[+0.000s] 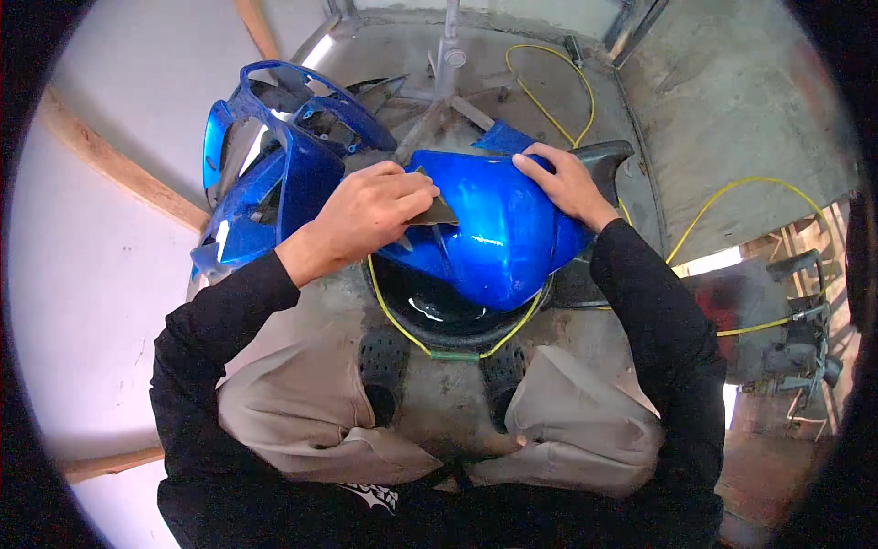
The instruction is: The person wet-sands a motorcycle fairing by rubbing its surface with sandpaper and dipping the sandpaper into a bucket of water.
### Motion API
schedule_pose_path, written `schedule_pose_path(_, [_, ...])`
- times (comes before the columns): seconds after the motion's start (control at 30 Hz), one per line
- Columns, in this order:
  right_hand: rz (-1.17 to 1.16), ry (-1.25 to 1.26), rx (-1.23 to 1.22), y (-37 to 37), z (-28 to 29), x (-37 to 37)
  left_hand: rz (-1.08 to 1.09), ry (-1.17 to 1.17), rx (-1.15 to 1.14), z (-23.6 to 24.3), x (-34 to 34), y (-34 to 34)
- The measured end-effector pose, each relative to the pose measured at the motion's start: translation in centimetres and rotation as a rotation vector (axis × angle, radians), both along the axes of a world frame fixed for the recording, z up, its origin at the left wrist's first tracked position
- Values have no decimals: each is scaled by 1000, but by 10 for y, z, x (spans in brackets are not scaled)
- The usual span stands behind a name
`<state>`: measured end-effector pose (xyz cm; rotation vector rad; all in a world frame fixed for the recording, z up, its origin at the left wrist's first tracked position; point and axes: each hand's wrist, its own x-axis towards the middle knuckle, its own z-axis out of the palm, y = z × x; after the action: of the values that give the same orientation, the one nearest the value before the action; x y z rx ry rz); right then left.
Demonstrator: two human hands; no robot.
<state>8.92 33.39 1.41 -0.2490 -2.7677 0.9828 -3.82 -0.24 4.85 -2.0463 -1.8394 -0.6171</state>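
A glossy blue, curved vehicle body panel [494, 229] is held above a black basin [430, 306] between my feet. My left hand [373, 206] pinches a dark, stiff sheet that looks like sandpaper [439, 212] and presses it against the panel's left edge. Over the panel's upper right edge, the fingers of my right hand [572, 186] are wrapped, with the thumb lying on the blue surface. The panel's underside is hidden, and so are some of my left fingertips.
Larger blue fairing parts [274, 137] lie at the far left beside a pale wall. A metal stand [448, 69] rises beyond the panel. Yellow hose [741, 183] loops across the floor at right, near dark machinery [777, 311]. Black panels [608, 169] lie behind my right hand.
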Motion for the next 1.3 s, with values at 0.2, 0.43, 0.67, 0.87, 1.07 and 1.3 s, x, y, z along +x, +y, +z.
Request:
schedule_pose_path(0.2, [3, -9, 17, 2, -1, -1, -11, 2, 11, 0, 0, -1])
schedule_pose_path(0.43, [8, -3, 14, 2, -2, -1, -32, 93, 57, -11, 4, 6])
schedule_pose_path(0.67, [3, 17, 49, -1, -3, 4, -301, 17, -92, -30, 55, -10])
schedule_pose_path(0.87, [-11, -9, 33, -3, 2, 1, 167, -102, -78, -43, 6, -9])
schedule_pose_path(1.07, [-4, 30, 27, -2, 1, 5, -418, -80, -189, -33, 49, -6])
schedule_pose_path(1.3, [-13, -22, 19, -1, -3, 1, -112, -182, -227, -38, 40, -5])
